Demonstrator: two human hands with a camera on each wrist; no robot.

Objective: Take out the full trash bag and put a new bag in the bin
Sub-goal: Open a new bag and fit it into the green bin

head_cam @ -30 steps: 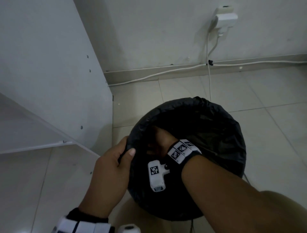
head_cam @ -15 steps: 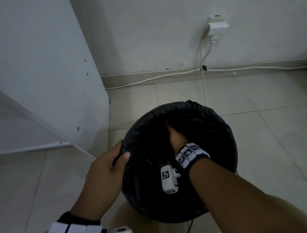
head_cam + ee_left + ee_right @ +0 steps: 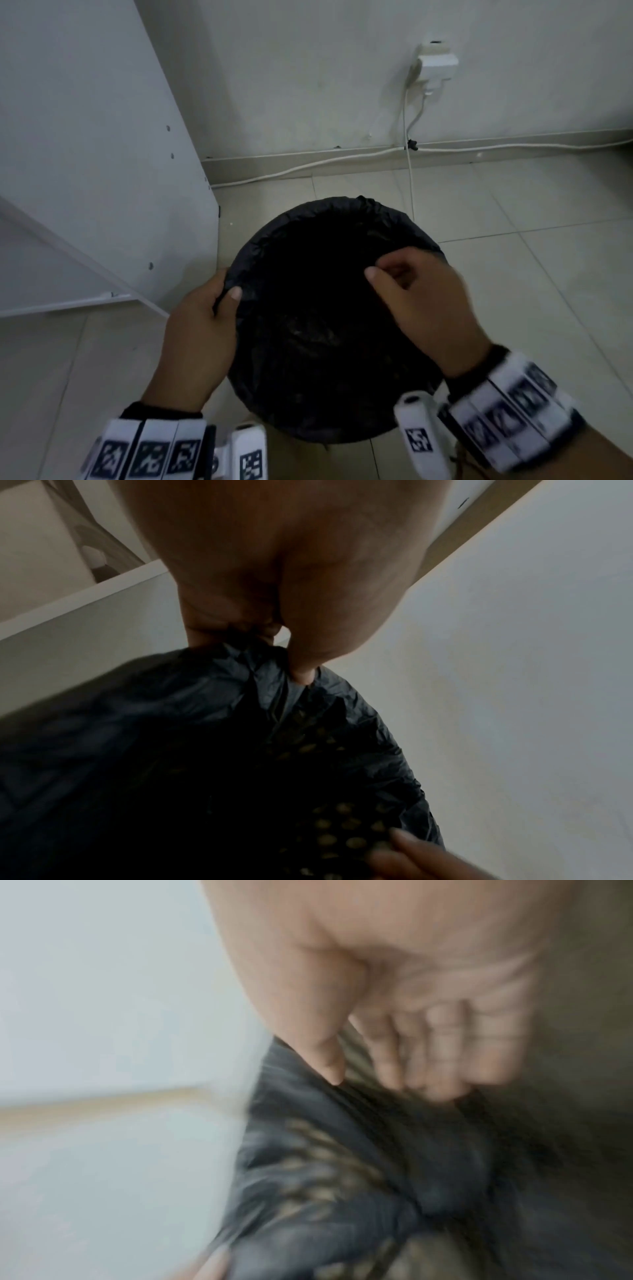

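A round mesh bin stands on the tiled floor, lined with a black trash bag whose edge is folded over the rim. My left hand grips the bag and rim on the left side, thumb inside and fingers outside; the left wrist view shows this left hand bunching the plastic. My right hand hovers at the right rim, fingers loosely curled, thumb apart. In the blurred right wrist view, the right hand has its fingertips touching the bag's edge, nothing pinched. The bag's inside is too dark to read.
A white cabinet panel stands close on the left of the bin. Behind it, a wall socket with an adapter feeds a cable that drops to the floor by the bin. More cable runs along the skirting. Open tiles lie to the right.
My right hand has come up out of the bag and moved to the right rim. The left hand keeps its grip on the left rim.
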